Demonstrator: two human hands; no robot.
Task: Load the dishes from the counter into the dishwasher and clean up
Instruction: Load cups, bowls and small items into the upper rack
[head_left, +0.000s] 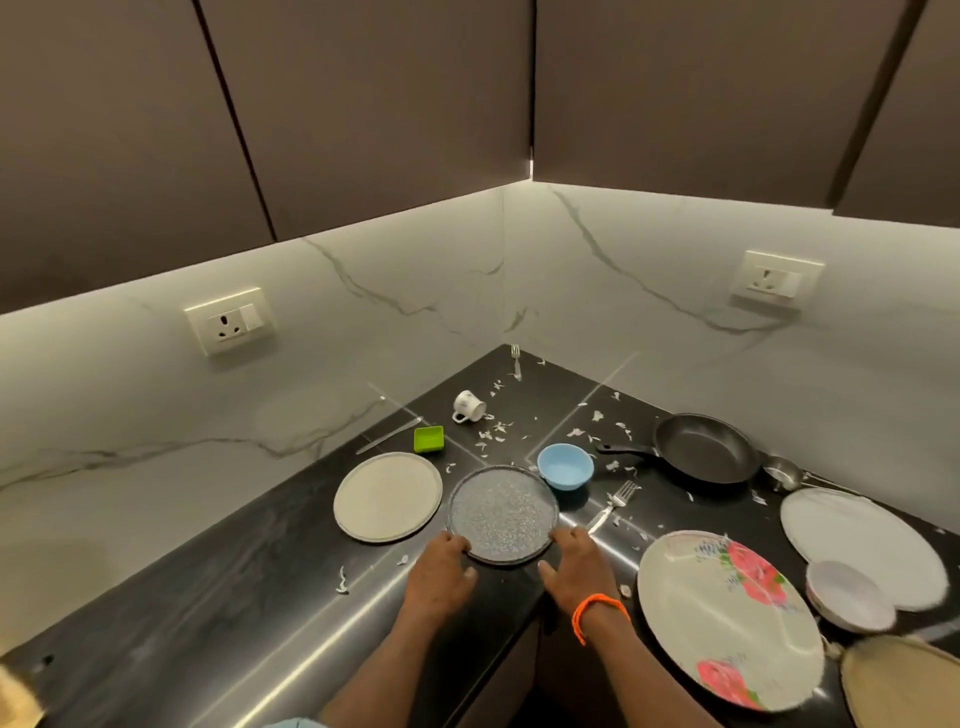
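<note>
Hands — left hand & right hand grip speckled plate at its 7 and 5 o'clock rim, on table; beige plate at 9, blue bowl at 1.

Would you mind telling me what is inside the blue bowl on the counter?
The blue bowl looks empty: its pale blue inner wall and bottom show nothing in it. The near rim hides a strip of the inside, so a small scrap there cannot be ruled out.

Both forearms reach forward side by side, the left hand and the right hand set apart, palms down, fingers curled at the near rim of one plate between them.
</note>
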